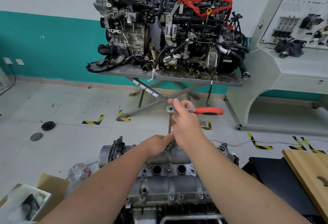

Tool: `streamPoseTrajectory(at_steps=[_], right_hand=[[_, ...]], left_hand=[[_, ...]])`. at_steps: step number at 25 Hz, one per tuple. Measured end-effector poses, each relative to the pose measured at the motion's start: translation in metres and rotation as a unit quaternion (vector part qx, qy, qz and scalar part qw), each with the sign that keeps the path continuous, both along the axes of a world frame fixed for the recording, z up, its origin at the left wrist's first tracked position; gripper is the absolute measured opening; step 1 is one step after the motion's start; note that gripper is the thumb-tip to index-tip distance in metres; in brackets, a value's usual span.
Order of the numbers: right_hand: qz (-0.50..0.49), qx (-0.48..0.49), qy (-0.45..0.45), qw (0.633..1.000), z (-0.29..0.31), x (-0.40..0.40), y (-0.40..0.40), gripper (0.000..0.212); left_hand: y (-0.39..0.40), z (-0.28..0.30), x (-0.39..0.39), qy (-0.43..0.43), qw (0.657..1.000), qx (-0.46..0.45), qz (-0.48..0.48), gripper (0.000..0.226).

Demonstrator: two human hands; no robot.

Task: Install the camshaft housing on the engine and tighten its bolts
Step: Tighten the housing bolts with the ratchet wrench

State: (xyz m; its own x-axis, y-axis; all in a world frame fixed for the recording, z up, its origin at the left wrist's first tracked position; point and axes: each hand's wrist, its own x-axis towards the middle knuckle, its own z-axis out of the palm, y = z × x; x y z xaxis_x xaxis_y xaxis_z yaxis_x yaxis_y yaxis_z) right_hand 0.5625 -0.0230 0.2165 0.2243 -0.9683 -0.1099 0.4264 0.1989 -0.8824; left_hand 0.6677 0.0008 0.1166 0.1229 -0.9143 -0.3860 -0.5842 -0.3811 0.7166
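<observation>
Brown cardboard made the open box (53, 186) at the bottom left, and a shiny tray (26, 204) sat in it with something dark and crumpled inside. Just beside the box lay a clear plastic bag (79, 171); what was in it was too blurry to tell.

The right hand (184, 121) was closed around the metal neck of a ratchet wrench (193, 110), near its round head. The wrench's red and black grip stuck out to the right. A thin silver bar (170, 123) ran straight down from the head to the far edge of the camshaft housing (170, 176). The left hand (156, 145) was half closed, with its fingertips pinching the bottom of the bar, right where it met the housing. The bolt there was hidden by the fingers.

The camshaft housing was grey, rough metal, long and bumpy. It sat on top of the engine, low in the middle of the view, between the two arms. It had two round dark holes (157, 169) on top and small bolts (171, 196) along its near edge.

Across the room, two big dirty engines (170, 27) stood on a grey metal table (177, 79).
</observation>
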Motion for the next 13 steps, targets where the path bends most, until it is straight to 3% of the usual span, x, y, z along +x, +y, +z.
streamPoseTrajectory(at_steps=[1, 2, 3, 4, 5, 6, 7, 9, 11, 13], right_hand=[[-0.024, -0.114, 0.104, 0.988, -0.008, 0.001, 0.003, 0.013], [-0.056, -0.259, 0.207, 0.942, -0.015, 0.000, 0.005, 0.015], [-0.088, -0.414, 0.294, 0.857, -0.022, -0.002, 0.003, 0.021], [-0.107, -0.545, 0.361, 0.749, -0.025, -0.003, -0.002, 0.027], [-0.111, -0.629, 0.412, 0.650, -0.024, -0.004, -0.008, 0.030], [-0.103, -0.665, 0.463, 0.577, -0.020, -0.004, -0.011, 0.028], [-0.095, -0.662, 0.516, 0.535, -0.013, -0.005, -0.013, 0.023], [-0.068, -0.617, 0.596, 0.509, 0.002, -0.009, -0.014, 0.017], [-0.001, -0.584, 0.640, 0.500, 0.008, -0.013, -0.014, 0.042], [0.048, -0.568, 0.655, 0.497, 0.011, -0.015, -0.014, 0.049]], left_hand=[[0.000, -0.001, 0.000, 0.007, 1.000, -0.003, 0.004, 0.067], [0.000, -0.001, -0.001, 0.021, 1.000, -0.013, 0.006, 0.062], [-0.001, -0.002, -0.001, 0.035, 0.999, -0.027, 0.002, 0.060], [-0.002, -0.003, 0.000, 0.041, 0.998, -0.046, -0.013, 0.060], [-0.003, -0.004, 0.001, 0.036, 0.998, -0.050, -0.027, 0.051], [-0.004, -0.005, 0.002, 0.018, 0.998, -0.047, -0.040, 0.038], [-0.006, -0.007, 0.003, 0.001, 0.999, -0.030, -0.043, 0.033], [-0.006, -0.007, 0.005, -0.004, 1.000, 0.001, -0.022, 0.040], [-0.005, -0.007, 0.006, -0.005, 1.000, 0.009, -0.012, 0.050], [-0.005, -0.004, 0.006, 0.000, 1.000, 0.011, -0.016, 0.064]])
